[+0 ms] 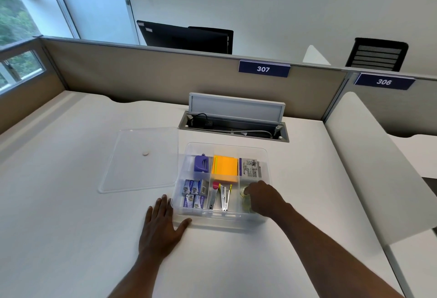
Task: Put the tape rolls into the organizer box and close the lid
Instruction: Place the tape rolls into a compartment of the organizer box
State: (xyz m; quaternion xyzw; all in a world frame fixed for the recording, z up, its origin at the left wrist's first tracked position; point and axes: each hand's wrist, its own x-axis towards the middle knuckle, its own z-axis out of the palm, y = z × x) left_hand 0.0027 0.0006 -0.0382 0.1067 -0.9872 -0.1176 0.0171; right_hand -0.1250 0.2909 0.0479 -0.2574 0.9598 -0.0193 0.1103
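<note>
While right hand (264,197) touches tape roll (244,191), partition signs (263,68) read 307, 306.

I saw a white surface (71,226) carrying a clear organizer box (227,150) and its clear lid (132,174) with a pale round knob. Inside were a purple item (201,163), orange-and-yellow sticky notes (224,168), blue-and-white staple boxes (194,193), and pale yellowish tape rolls (244,197). Navy signs (263,68) carried white numerals.
</note>
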